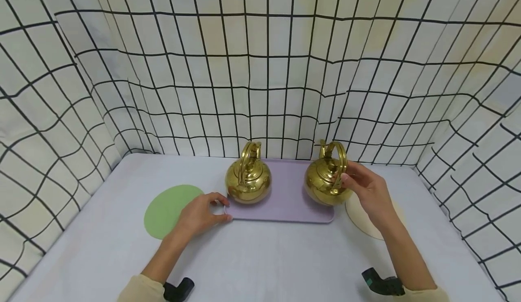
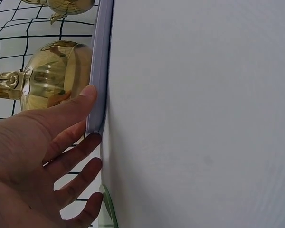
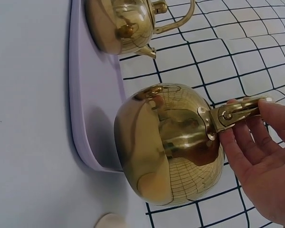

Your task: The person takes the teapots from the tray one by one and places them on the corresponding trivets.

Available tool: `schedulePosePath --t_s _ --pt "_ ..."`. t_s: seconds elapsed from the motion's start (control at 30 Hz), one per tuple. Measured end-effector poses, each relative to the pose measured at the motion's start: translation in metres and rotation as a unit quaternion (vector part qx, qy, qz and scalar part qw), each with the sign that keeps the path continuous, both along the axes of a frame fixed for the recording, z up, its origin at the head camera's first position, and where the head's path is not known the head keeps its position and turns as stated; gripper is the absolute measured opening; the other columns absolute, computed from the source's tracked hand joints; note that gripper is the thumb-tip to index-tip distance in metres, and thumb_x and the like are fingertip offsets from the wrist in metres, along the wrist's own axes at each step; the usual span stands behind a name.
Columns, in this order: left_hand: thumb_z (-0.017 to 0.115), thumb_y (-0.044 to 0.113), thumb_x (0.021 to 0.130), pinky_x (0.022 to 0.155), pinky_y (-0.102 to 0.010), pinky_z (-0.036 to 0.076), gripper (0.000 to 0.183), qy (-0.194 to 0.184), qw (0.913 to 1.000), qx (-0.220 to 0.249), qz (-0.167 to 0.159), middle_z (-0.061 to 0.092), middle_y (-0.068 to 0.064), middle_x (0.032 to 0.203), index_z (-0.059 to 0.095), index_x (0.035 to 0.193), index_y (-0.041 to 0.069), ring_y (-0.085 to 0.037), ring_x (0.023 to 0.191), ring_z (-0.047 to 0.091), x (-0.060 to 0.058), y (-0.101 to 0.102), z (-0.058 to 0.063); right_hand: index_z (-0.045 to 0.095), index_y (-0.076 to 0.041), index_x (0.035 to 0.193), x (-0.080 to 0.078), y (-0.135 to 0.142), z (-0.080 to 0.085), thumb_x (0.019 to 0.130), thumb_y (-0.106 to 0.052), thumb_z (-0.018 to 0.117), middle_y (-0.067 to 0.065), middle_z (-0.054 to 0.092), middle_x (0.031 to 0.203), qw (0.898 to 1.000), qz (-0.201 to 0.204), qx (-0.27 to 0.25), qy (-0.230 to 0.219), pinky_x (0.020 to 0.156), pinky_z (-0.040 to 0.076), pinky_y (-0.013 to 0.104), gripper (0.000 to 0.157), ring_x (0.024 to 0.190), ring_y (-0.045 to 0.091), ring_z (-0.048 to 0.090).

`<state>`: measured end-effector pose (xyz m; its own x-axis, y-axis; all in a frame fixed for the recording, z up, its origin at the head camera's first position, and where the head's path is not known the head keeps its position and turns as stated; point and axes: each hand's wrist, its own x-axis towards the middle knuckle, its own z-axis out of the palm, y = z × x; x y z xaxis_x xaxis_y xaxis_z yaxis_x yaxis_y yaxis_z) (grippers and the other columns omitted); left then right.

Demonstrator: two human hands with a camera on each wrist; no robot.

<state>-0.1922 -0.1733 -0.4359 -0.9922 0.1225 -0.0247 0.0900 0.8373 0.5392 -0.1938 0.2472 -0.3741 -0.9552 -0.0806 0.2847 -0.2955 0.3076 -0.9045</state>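
Two shiny brass kettles are at the lilac tray point(image 1: 286, 191). The left kettle point(image 1: 249, 185) stands on the tray's left end, its loop handle upright. My right hand point(image 1: 368, 193) grips the handle of the other kettle point(image 3: 168, 147), which hangs over the tray's right end; a gap and shadow show beneath it in the right wrist view. At the tray's front left corner, my left hand point(image 1: 200, 215) pinches the rim, thumb on the front edge and fingers at the left side. The left wrist view shows the thumb point(image 2: 88, 92) on the rim and the other fingers spread.
A green round mat point(image 1: 166, 211) lies left of the tray, behind the left hand. Right of the tray lies a cream round mat point(image 1: 366, 224), partly hidden by the right hand. A black wire grid point(image 1: 267, 89) closes off the white table point(image 1: 268, 261) at the back and sides.
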Motion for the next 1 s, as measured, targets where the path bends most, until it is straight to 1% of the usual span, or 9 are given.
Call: schedulePosePath --t_s 0.17,0.27,0.37,0.63,0.83,1.0 --pt "0.091 0.033 0.079 0.091 -0.049 0.054 0.029 -0.007 1.0 -0.002 0.006 0.073 -0.005 0.114 0.075 0.102 0.027 -0.026 0.109 0.067 0.0 0.003 0.002 0.058 -0.002 0.144 0.003 0.008 0.0 0.105 -0.02 0.063 -0.006 0.071 0.122 1.0 -0.004 0.004 0.004 0.091 0.057 0.015 0.043 0.11 -0.004 0.067" --pt "0.091 0.033 0.079 0.092 -0.05 0.054 0.03 -0.011 0.9999 -0.002 0.01 0.073 -0.007 0.116 0.075 0.103 0.026 -0.027 0.11 0.067 0.0 0.004 0.003 0.057 -0.002 0.144 0.004 0.011 0.001 0.105 -0.021 0.063 -0.01 0.071 0.121 1.0 -0.009 0.01 0.002 0.091 0.057 0.014 0.044 0.109 -0.005 0.066" --pt "0.091 0.033 0.079 0.093 -0.051 0.054 0.03 -0.013 0.9998 -0.002 0.013 0.073 -0.008 0.117 0.075 0.103 0.026 -0.028 0.111 0.067 0.0 0.004 0.003 0.058 -0.001 0.144 0.004 0.013 0.001 0.105 -0.021 0.063 -0.011 0.071 0.121 1.0 -0.011 0.01 0.002 0.09 0.057 0.014 0.044 0.109 -0.004 0.067" --pt "0.091 0.032 0.079 0.092 -0.051 0.054 0.03 -0.015 0.9998 -0.003 0.014 0.074 -0.007 0.117 0.075 0.103 0.026 -0.028 0.111 0.067 0.002 0.002 0.003 0.058 0.0 0.143 0.009 0.017 0.003 0.105 -0.02 0.063 -0.011 0.07 0.122 1.0 -0.015 0.015 0.008 0.089 0.056 0.013 0.043 0.111 -0.004 0.066" --pt "0.09 0.033 0.08 0.093 -0.052 0.054 0.03 -0.014 0.9999 -0.002 0.01 0.073 -0.008 0.118 0.075 0.104 0.025 -0.029 0.113 0.067 0.001 0.003 0.004 0.058 -0.005 0.145 0.009 0.021 0.005 0.105 -0.021 0.063 -0.012 0.071 0.124 1.0 -0.019 0.018 0.002 0.091 0.055 0.011 0.044 0.114 -0.005 0.065" --pt "0.091 0.032 0.08 0.094 -0.052 0.054 0.03 -0.016 0.9998 -0.001 0.012 0.073 -0.008 0.119 0.075 0.104 0.025 -0.03 0.114 0.067 0.001 0.003 0.003 0.057 -0.004 0.146 0.01 0.023 0.004 0.105 -0.02 0.064 -0.014 0.07 0.125 1.0 -0.019 0.014 0.002 0.091 0.055 0.011 0.045 0.114 -0.005 0.065"
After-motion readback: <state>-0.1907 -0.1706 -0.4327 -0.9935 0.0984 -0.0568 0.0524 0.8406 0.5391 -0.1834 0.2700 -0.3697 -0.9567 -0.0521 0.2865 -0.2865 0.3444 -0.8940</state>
